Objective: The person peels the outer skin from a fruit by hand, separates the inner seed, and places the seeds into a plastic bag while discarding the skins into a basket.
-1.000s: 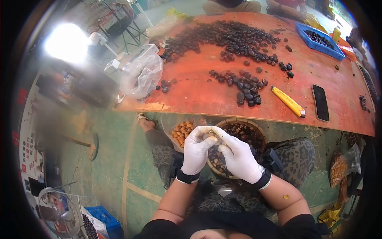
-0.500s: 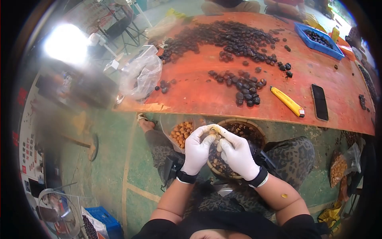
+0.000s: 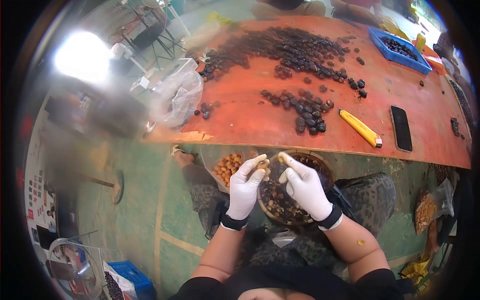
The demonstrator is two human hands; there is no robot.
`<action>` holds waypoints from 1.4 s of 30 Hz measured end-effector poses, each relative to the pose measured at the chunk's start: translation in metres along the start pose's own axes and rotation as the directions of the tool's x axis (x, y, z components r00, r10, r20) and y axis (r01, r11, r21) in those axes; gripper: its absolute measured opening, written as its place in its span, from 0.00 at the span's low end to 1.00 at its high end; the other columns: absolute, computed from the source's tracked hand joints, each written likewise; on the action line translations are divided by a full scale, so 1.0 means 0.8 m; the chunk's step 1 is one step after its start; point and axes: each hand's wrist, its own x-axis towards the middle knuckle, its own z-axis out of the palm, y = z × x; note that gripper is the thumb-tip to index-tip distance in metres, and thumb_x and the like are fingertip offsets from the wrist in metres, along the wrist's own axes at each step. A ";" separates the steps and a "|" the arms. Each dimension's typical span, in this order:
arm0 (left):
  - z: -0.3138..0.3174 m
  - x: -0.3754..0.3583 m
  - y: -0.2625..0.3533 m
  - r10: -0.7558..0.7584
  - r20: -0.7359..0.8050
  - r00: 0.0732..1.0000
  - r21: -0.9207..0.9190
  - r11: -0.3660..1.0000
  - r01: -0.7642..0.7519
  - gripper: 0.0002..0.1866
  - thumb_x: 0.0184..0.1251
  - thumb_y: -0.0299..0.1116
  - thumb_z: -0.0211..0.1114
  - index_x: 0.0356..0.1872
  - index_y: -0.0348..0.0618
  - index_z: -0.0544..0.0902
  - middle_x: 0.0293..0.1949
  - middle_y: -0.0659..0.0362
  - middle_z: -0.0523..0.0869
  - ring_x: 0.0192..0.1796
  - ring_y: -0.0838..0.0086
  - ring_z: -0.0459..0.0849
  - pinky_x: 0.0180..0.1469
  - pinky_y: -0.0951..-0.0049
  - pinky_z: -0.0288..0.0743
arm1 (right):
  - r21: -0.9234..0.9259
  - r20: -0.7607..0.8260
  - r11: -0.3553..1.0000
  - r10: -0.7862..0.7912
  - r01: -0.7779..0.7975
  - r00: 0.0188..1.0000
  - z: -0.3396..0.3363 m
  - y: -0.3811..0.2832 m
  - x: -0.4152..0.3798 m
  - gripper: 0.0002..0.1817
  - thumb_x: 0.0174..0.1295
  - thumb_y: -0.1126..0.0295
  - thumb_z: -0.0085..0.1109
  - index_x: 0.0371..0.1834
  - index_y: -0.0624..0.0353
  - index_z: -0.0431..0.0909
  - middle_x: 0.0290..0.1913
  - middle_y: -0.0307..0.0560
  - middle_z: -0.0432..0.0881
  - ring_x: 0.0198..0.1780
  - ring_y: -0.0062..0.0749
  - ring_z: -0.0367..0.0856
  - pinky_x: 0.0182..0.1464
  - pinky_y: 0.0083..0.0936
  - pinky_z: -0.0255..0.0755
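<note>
My left hand (image 3: 244,194), in a white glove, pinches a small brownish nut at its fingertips, above the gap between a bag and a basket. A little to its right is my right hand (image 3: 306,189), also gloved, its index finger stretched out and its thumb apart from it; a yellowish bit shows at the index fingertip. Below both hands stands a round woven basket (image 3: 327,172) with dark and pale shell pieces. Peeled orange-brown nuts (image 3: 227,167) lie in a clear bag left of my left hand.
The red table (image 3: 240,112) carries dark nuts (image 3: 305,107), a yellow cutter (image 3: 360,127), a phone (image 3: 401,128), a plastic bag (image 3: 177,97) and a blue tray (image 3: 422,67). Other people sit across it. A blue crate (image 3: 132,275) stands on the floor at lower left.
My hands have moved apart. The right one has shifted right and its fingers have opened, while the left still pinches at its fingertips.
</note>
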 end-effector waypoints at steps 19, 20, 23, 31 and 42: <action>0.016 -0.008 0.006 0.320 0.083 0.944 0.563 0.766 -0.309 0.13 0.64 0.21 0.60 0.50 0.34 0.82 0.46 0.55 0.84 0.48 0.71 0.81 0.53 0.75 0.73 | -0.268 0.042 0.946 -0.176 0.181 0.983 0.012 0.002 -0.011 0.23 0.65 0.77 0.50 0.66 0.62 0.69 0.33 0.48 0.81 0.32 0.33 0.80 0.38 0.27 0.75; 0.017 -0.009 0.004 0.343 0.079 0.936 0.585 0.744 -0.322 0.12 0.65 0.21 0.59 0.49 0.34 0.82 0.46 0.55 0.84 0.48 0.72 0.81 0.53 0.75 0.73 | -0.182 0.051 0.978 -0.099 0.107 0.994 0.011 0.000 -0.011 0.23 0.66 0.77 0.50 0.66 0.62 0.69 0.32 0.45 0.80 0.30 0.28 0.77 0.35 0.24 0.73; 0.021 -0.014 -0.002 0.369 0.026 0.929 0.617 0.725 -0.306 0.10 0.67 0.23 0.58 0.47 0.35 0.82 0.42 0.55 0.85 0.45 0.71 0.83 0.50 0.74 0.75 | 0.110 0.109 0.979 0.160 -0.172 0.981 0.010 -0.020 -0.016 0.22 0.68 0.76 0.47 0.67 0.61 0.68 0.29 0.37 0.77 0.22 0.14 0.68 0.27 0.14 0.68; 0.019 -0.002 -0.020 0.133 -0.024 0.991 0.254 0.959 -0.123 0.15 0.77 0.33 0.52 0.58 0.37 0.73 0.47 0.60 0.80 0.42 0.81 0.78 0.46 0.79 0.73 | -0.106 0.033 0.991 -0.075 0.078 0.997 0.004 0.000 -0.015 0.23 0.69 0.77 0.47 0.68 0.61 0.67 0.32 0.36 0.76 0.26 0.13 0.69 0.31 0.13 0.68; 0.016 -0.003 -0.007 -0.029 0.066 0.997 -0.225 0.973 0.044 0.19 0.63 0.22 0.65 0.56 0.35 0.76 0.50 0.58 0.82 0.48 0.76 0.80 0.51 0.77 0.74 | -0.232 0.067 0.964 -0.121 0.133 0.990 0.000 -0.014 -0.018 0.25 0.65 0.79 0.50 0.67 0.59 0.68 0.37 0.46 0.80 0.35 0.19 0.74 0.43 0.18 0.72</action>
